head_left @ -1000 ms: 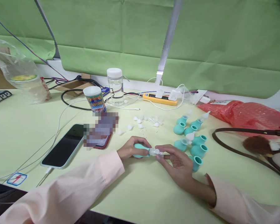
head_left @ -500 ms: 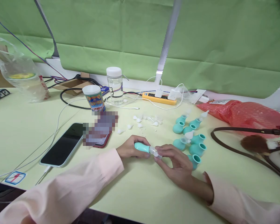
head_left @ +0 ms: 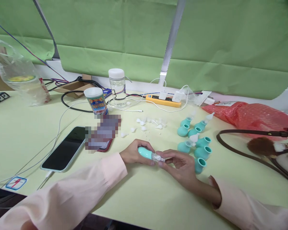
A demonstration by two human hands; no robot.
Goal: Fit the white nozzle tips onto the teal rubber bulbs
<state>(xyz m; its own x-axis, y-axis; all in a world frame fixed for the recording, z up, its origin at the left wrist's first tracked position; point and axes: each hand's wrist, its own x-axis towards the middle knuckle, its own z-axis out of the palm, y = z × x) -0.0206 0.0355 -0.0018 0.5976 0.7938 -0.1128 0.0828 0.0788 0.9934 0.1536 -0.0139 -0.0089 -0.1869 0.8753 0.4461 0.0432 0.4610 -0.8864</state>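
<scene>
My left hand [head_left: 134, 152] is closed around a teal rubber bulb [head_left: 144, 152], which lies on its side with its neck to the right. A clear plastic tube piece [head_left: 156, 157] sits at the bulb's neck. The fingertips of my right hand [head_left: 181, 162] pinch the outer end of that clear piece. Several more teal bulbs [head_left: 203, 152] stand just right of my right hand; a few carry clear parts and white tips. Beyond my hands lie loose white tips [head_left: 144, 128] and clear tube pieces [head_left: 156, 122].
At left are a phone [head_left: 66, 150] on a cable and a second, blurred-out phone [head_left: 105, 132]. A snack can [head_left: 96, 101], a water bottle [head_left: 117, 88] and a yellow power strip [head_left: 163, 101] stand farther back. A red plastic bag [head_left: 252, 118] and brown strap [head_left: 244, 132] lie right.
The bulb and clear piece have tilted slightly, the right end now lower. My right fingers have shifted toward the outer end, leaving more of the clear piece visible.
</scene>
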